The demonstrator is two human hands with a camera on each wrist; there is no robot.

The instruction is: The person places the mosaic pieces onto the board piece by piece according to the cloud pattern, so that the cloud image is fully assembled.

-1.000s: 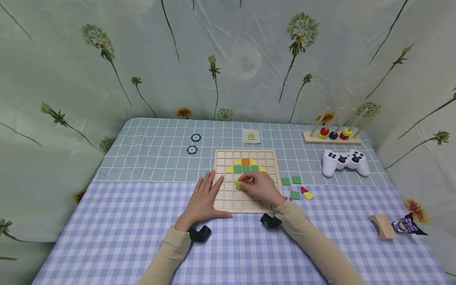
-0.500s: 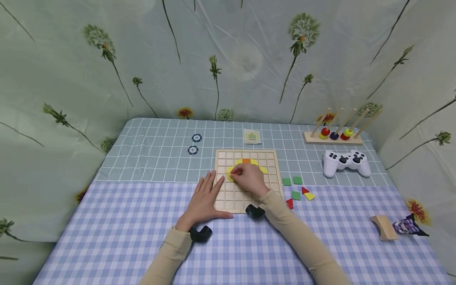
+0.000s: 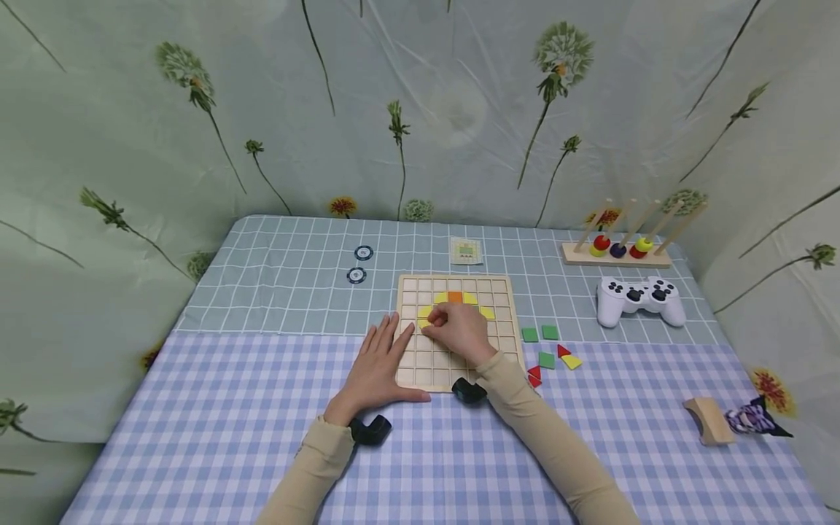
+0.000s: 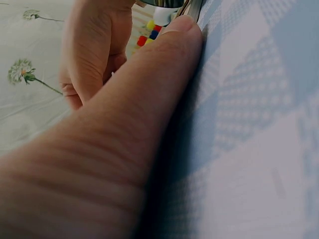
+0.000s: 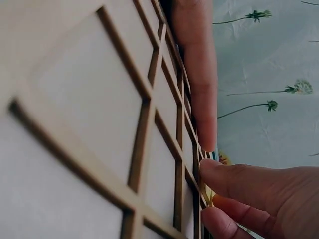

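My left hand (image 3: 374,364) rests spread along the left edge of a wooden grid board (image 3: 429,373), its thumb by the front edge. Over the board's left part, my right hand (image 3: 461,332) pinches a small yellow tile (image 3: 423,324) between thumb and fingertips, right at a cell. In the right wrist view, yellow (image 5: 210,194) shows between those fingertips, close against the grid. Behind the hand lie an orange square (image 3: 455,297) and several yellow tiles (image 3: 487,313) in cells. The right hand hides the middle of the arrangement.
Right of the board are green squares (image 3: 546,360), red triangles (image 3: 534,372) and a yellow tile (image 3: 572,362). Farther out stand a white game controller (image 3: 639,299), a peg stand (image 3: 617,255) and a wooden arch block (image 3: 709,421). A pattern card (image 3: 466,251) and two chips (image 3: 356,275) lie behind.
My right hand has carried the yellow tile left and away from me, from the board's middle to its left side, covering the green tiles there. The left hand has stayed in place.
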